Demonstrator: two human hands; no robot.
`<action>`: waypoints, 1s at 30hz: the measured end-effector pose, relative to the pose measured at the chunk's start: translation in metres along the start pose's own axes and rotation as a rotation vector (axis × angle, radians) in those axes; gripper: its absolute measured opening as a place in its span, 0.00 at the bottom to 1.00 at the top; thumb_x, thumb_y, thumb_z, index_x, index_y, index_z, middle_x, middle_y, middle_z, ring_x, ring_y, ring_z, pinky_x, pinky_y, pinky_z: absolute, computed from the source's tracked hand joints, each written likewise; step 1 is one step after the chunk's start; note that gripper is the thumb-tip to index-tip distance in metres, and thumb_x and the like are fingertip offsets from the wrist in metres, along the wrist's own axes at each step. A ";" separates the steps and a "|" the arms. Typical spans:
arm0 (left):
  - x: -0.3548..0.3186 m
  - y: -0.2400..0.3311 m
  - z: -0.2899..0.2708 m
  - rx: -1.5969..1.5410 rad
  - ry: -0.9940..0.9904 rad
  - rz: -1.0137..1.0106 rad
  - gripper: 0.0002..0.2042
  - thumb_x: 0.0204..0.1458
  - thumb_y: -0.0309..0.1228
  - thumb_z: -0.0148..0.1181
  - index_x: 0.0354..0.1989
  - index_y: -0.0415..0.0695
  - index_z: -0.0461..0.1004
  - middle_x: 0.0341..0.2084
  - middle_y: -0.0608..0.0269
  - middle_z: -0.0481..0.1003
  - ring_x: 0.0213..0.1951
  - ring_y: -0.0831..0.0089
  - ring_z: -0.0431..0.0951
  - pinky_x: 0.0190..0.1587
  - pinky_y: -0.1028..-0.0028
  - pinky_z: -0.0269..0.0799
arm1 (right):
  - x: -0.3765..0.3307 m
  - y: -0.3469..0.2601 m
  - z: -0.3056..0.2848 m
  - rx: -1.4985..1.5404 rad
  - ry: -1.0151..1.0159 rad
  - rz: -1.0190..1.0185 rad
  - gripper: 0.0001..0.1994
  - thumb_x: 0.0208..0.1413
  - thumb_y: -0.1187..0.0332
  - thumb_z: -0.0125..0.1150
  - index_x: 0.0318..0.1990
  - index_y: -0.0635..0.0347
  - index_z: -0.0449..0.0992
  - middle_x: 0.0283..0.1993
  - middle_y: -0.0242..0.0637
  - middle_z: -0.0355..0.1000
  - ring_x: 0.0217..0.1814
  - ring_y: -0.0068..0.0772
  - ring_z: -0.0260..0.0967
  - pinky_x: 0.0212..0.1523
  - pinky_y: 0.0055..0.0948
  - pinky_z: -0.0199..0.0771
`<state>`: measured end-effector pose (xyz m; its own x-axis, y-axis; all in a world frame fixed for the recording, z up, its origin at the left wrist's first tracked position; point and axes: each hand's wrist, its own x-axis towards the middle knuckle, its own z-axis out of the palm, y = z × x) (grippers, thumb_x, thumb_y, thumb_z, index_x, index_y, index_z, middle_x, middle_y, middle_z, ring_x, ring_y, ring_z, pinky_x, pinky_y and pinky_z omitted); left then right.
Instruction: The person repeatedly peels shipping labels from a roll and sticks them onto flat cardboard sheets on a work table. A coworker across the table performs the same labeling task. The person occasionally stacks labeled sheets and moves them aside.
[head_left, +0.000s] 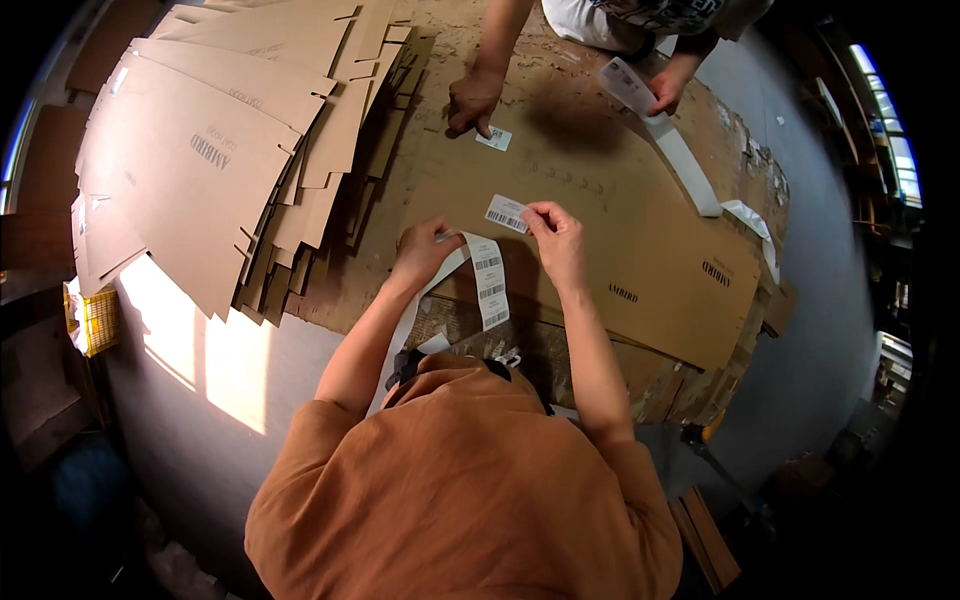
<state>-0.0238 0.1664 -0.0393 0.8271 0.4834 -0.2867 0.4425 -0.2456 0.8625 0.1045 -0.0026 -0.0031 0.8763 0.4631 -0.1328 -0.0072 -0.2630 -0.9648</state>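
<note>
My left hand (425, 250) grips a long white strip of barcode labels (488, 285) that hangs down toward my chest. My right hand (557, 240) pinches one peeled white barcode label (506, 213) by its right end, just above a flat brown cardboard sheet (610, 240). Both hands hover over the near part of that sheet.
Across the sheet another person presses a label (494, 139) down with one hand (473, 100) and holds a label strip (665, 135) in the other. A fanned stack of flattened cardboard boxes (220, 150) lies at the left. Grey floor surrounds it, with a yellow crate (95, 320) at far left.
</note>
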 end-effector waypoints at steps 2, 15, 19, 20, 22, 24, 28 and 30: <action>0.010 -0.026 0.006 0.052 -0.034 -0.048 0.14 0.43 0.37 0.64 0.28 0.36 0.73 0.22 0.49 0.73 0.27 0.60 0.76 0.31 0.66 0.67 | 0.027 0.020 -0.002 0.013 0.001 0.107 0.08 0.53 0.70 0.59 0.34 0.67 0.76 0.22 0.29 0.70 0.24 0.15 0.63 0.26 0.18 0.62; 0.019 -0.062 0.023 0.171 -0.064 -0.101 0.13 0.43 0.40 0.64 0.30 0.42 0.75 0.22 0.52 0.74 0.27 0.55 0.75 0.29 0.63 0.68 | 0.139 0.118 0.061 -0.172 0.011 0.161 0.10 0.48 0.65 0.62 0.30 0.65 0.78 0.23 0.40 0.74 0.27 0.29 0.71 0.32 0.30 0.70; 0.019 -0.064 0.023 0.173 -0.060 -0.102 0.13 0.44 0.39 0.63 0.31 0.42 0.75 0.23 0.52 0.74 0.28 0.55 0.76 0.30 0.63 0.68 | 0.147 0.116 0.066 -0.237 0.006 0.201 0.11 0.47 0.64 0.62 0.31 0.65 0.78 0.24 0.43 0.74 0.28 0.34 0.72 0.34 0.32 0.70; 0.019 -0.065 0.023 0.168 -0.061 -0.103 0.13 0.44 0.39 0.63 0.31 0.42 0.75 0.23 0.52 0.74 0.28 0.55 0.76 0.30 0.63 0.68 | 0.147 0.114 0.066 -0.248 0.006 0.211 0.11 0.47 0.64 0.62 0.31 0.65 0.78 0.25 0.43 0.74 0.28 0.34 0.73 0.34 0.33 0.70; 0.020 -0.061 0.021 0.161 -0.066 -0.092 0.13 0.44 0.39 0.63 0.31 0.42 0.75 0.23 0.51 0.74 0.28 0.54 0.76 0.31 0.63 0.68 | 0.148 0.114 0.066 -0.278 0.015 0.214 0.11 0.47 0.64 0.62 0.31 0.65 0.78 0.25 0.43 0.74 0.29 0.36 0.73 0.34 0.33 0.70; 0.020 -0.059 0.021 0.159 -0.065 -0.083 0.12 0.44 0.38 0.63 0.30 0.42 0.74 0.23 0.51 0.74 0.28 0.54 0.76 0.31 0.63 0.68 | 0.148 0.111 0.065 -0.317 0.027 0.200 0.11 0.46 0.64 0.62 0.31 0.65 0.78 0.25 0.44 0.75 0.29 0.37 0.73 0.35 0.34 0.71; 0.020 -0.060 0.022 0.174 -0.052 -0.065 0.12 0.44 0.38 0.62 0.31 0.42 0.74 0.23 0.51 0.74 0.29 0.53 0.76 0.31 0.62 0.69 | 0.147 0.107 0.065 -0.386 0.026 0.155 0.10 0.46 0.65 0.61 0.30 0.64 0.78 0.27 0.46 0.75 0.30 0.43 0.74 0.35 0.37 0.71; 0.021 -0.060 0.022 0.189 -0.043 -0.054 0.12 0.44 0.38 0.63 0.30 0.42 0.74 0.23 0.51 0.74 0.29 0.53 0.75 0.31 0.62 0.69 | 0.146 0.103 0.067 -0.440 0.020 0.107 0.10 0.46 0.65 0.61 0.29 0.63 0.77 0.28 0.47 0.75 0.31 0.45 0.74 0.36 0.39 0.71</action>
<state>-0.0257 0.1722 -0.1066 0.8127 0.4650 -0.3511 0.5403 -0.3758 0.7529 0.1997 0.0950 -0.1371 0.8908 0.3987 -0.2181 0.1035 -0.6453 -0.7569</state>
